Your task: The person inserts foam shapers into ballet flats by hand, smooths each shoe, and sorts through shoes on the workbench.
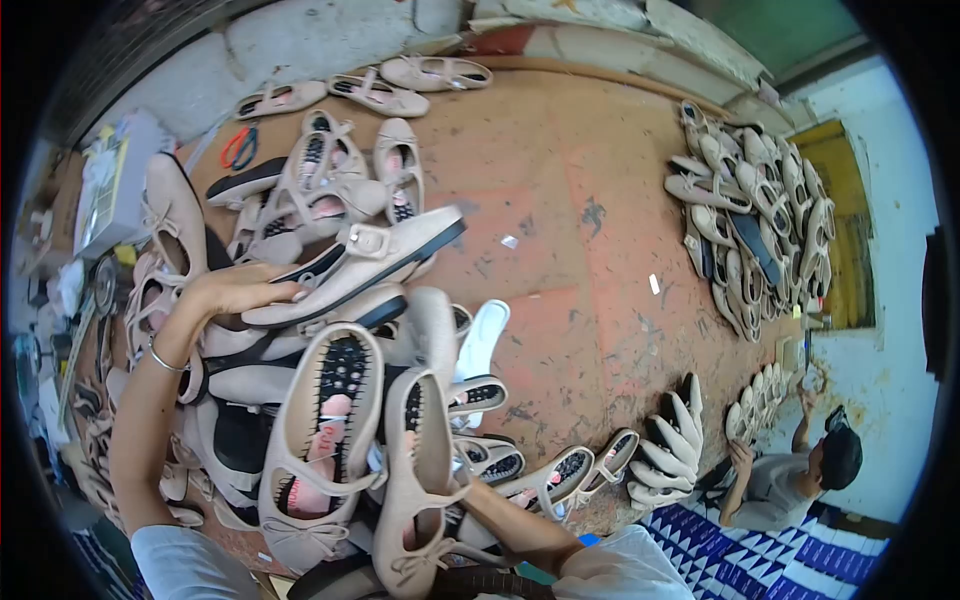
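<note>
Head view. Your left grip (250, 290) is clamped on a buckled shoe (385, 262), fingers and thumb closed at its lower-left end, beside the opening. The shoe is beige with a dark sole; it is held above the heap, tilted so that its other end points up and to the right.

Your right forearm (530, 525) runs in behind the shoes at the near side. The right grip is hidden there; you cannot tell whether it is apart, together or clamped on anything.

Directly before you: a bow-trimmed shoe (320, 425), opening towards you, pink print on its insole, and just right of it a narrower upright shoe (420, 470), also with a bow. A white insole-shaped piece (483, 338) lies at the heap's right edge.

Counter (560, 180): reddish-brown, scuffed. Three shoes (378, 97) lie along its far left edge; near them, an orange-and-dark tool (240, 147). A large shoe pile (760, 215) sits at far right. Nearer, a fanned stack (668, 445). Beyond it, another person (785, 485) has hands beside a row of shoes (755, 400).
</note>
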{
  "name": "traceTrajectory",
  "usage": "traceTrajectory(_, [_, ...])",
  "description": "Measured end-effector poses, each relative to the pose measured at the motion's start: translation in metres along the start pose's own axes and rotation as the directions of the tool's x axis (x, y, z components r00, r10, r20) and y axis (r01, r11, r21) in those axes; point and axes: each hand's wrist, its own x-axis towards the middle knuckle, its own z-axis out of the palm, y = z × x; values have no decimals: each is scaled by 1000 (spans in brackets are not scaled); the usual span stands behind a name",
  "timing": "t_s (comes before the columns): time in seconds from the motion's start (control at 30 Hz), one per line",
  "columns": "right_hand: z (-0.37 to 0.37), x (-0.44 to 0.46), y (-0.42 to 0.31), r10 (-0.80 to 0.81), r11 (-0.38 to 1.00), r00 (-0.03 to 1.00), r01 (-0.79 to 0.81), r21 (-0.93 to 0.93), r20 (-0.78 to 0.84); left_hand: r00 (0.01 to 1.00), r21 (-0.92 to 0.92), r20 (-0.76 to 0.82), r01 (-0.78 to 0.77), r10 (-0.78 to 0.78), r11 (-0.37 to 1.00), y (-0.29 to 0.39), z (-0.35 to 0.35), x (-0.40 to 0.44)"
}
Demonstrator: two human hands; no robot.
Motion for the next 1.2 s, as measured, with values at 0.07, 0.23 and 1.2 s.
traceTrajectory(0.07, [35, -36, -8, -14, 1000, 996, 14, -1, 89, 991, -15, -37, 131, -132, 991, -49, 5, -37])
traceTrajectory(0.23, [127, -96, -11, -89, 995, 961, 96, -15, 261, 942, -286, -136, 259, -306, 923, -186, 18, -133])
traceTrajectory(1.2, [162, 498, 81, -318, 212, 764, 635, -743, 562, 480, 248, -875, 545, -56, 801, -165, -197, 221])
